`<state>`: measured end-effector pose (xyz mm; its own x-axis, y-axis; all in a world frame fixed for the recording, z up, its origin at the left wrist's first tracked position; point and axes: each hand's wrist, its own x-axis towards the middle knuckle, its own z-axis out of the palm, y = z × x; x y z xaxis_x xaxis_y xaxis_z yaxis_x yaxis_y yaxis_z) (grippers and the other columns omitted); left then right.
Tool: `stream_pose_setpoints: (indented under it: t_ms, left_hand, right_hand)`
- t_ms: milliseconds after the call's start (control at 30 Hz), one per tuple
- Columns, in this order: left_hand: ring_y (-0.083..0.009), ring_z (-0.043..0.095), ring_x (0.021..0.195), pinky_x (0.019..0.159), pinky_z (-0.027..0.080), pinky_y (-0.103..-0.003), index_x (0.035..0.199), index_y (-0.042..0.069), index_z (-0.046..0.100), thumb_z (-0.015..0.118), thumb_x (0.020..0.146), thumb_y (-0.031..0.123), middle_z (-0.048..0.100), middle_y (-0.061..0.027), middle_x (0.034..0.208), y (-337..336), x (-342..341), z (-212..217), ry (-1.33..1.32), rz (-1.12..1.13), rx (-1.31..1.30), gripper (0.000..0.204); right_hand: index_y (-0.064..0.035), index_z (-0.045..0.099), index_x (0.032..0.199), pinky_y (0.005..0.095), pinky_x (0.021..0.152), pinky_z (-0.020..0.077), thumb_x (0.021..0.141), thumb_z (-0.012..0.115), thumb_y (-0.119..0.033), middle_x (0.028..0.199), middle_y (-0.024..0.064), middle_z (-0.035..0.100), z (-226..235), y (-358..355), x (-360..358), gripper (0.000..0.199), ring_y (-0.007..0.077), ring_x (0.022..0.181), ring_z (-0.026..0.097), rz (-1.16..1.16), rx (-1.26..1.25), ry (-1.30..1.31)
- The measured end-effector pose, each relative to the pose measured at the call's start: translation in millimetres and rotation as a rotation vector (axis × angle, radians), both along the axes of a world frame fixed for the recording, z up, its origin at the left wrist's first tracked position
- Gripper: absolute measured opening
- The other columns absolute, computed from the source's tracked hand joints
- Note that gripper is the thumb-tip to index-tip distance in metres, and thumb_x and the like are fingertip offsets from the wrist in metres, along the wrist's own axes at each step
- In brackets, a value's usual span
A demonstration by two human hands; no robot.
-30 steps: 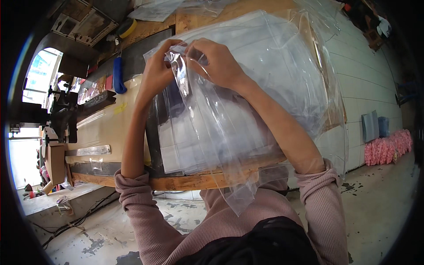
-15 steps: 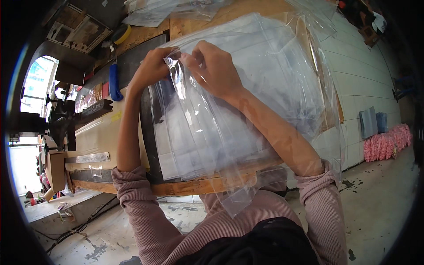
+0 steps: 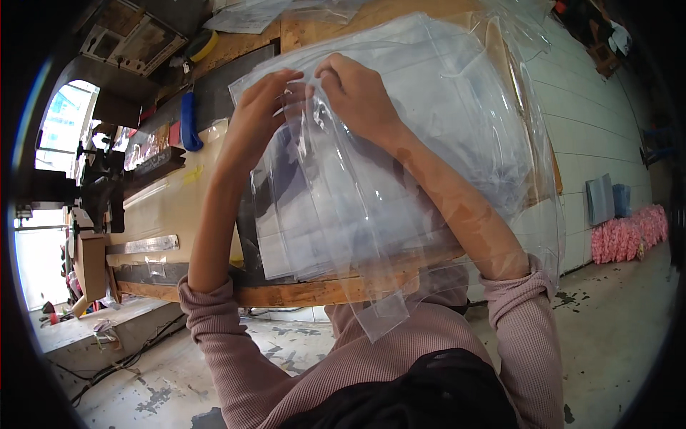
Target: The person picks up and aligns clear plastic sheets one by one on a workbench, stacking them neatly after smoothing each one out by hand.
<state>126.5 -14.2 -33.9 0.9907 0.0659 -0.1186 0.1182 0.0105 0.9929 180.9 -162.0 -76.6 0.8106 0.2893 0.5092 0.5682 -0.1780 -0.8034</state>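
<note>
A large clear plastic sheet (image 3: pixel 357 207) lies loosely folded under my hands, its strip-like end hanging over the table's front edge. My left hand (image 3: pixel 264 107) is at the sheet's far-left part, fingers stretched and a little apart, some of them seen through the film. Just to its right, my right hand (image 3: pixel 361 100) has its fingers curled and pinched on the plastic. Beneath lies a stack of more clear, bluish plastic (image 3: pixel 457 93). My right forearm crosses over the film, and part of the film drapes across it.
Wooden table edge (image 3: pixel 314 293) runs in front of me. On the left are a blue-handled tool (image 3: pixel 189 121), a metal ruler (image 3: pixel 143 244), a black machine part (image 3: pixel 100 179) and a yellow tape roll (image 3: pixel 202 46). Pink bundles (image 3: pixel 629 234) lie on the floor at right.
My left hand has loosened from its pinch, its fingers now straighter. Both hands have shifted slightly away from me, and the plastic's folds between them have flattened somewhat.
</note>
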Motion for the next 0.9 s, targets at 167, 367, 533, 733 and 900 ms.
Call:
stream_pose_setpoints:
  t_ms: [167, 367, 533, 733, 900]
  left_hand:
    - [-0.0115, 0.056, 0.077, 0.067, 0.044, -0.024, 0.102, 0.0, 0.052, 0.043, 0.092, 0.018, 0.061, -0.0049, 0.095, -17.8, 3.8, -27.1, -0.033, 0.15, -0.007, 0.023]
    - [-0.0138, 0.057, 0.067, 0.062, 0.045, -0.026, 0.098, -0.003, 0.049, 0.045, 0.091, 0.016, 0.062, -0.0097, 0.079, -32.3, 2.2, -39.2, -0.337, 0.305, 0.484, 0.021]
    - [-0.0153, 0.059, 0.067, 0.061, 0.045, -0.028, 0.089, -0.002, 0.051, 0.044, 0.091, 0.021, 0.064, -0.0114, 0.079, -28.4, 7.0, -30.7, -0.188, 0.272, 0.573, 0.025]
    - [-0.0176, 0.061, 0.066, 0.059, 0.045, -0.03, 0.086, -0.003, 0.05, 0.043, 0.091, 0.022, 0.064, -0.0123, 0.076, -23.5, 15.7, -41.0, -0.41, 0.268, 0.765, 0.026]
    - [-0.0164, 0.061, 0.062, 0.057, 0.045, -0.028, 0.086, -0.002, 0.05, 0.043, 0.091, 0.022, 0.065, -0.0115, 0.076, -32.3, 10.3, -28.0, -0.272, 0.227, 0.566, 0.026]
  right_hand:
    - [0.0038, 0.055, 0.085, 0.0358, 0.071, 0.0447, 0.084, 0.042, -0.009, 0.087, 0.0184, 0.059, -4.5, -0.7, 1.0, 0.018, 0.0333, 0.08, 0.057, 0.032, -0.036, -0.066]
    - [0.0053, 0.052, 0.088, 0.0364, 0.074, 0.0439, 0.083, 0.045, -0.01, 0.09, 0.0198, 0.056, -6.3, -1.5, 0.8, 0.018, 0.0351, 0.083, 0.055, 0.085, -0.069, 0.05]
    - [0.0053, 0.05, 0.084, 0.0368, 0.073, 0.0427, 0.079, 0.049, -0.01, 0.087, 0.0186, 0.051, -14.0, -0.2, 2.5, 0.016, 0.0346, 0.083, 0.05, 0.078, -0.237, -0.136]
    - [0.0048, 0.046, 0.096, 0.0362, 0.075, 0.041, 0.078, 0.048, -0.008, 0.086, 0.016, 0.048, -19.6, -7.4, -1.4, 0.022, 0.0341, 0.083, 0.046, 0.097, -0.304, -0.368]
    - [0.0043, 0.041, 0.113, 0.0384, 0.083, 0.0395, 0.084, 0.045, -0.009, 0.102, 0.0197, 0.048, 6.4, -48.7, -44.5, 0.032, 0.0351, 0.095, 0.047, 0.235, -0.553, -0.096]
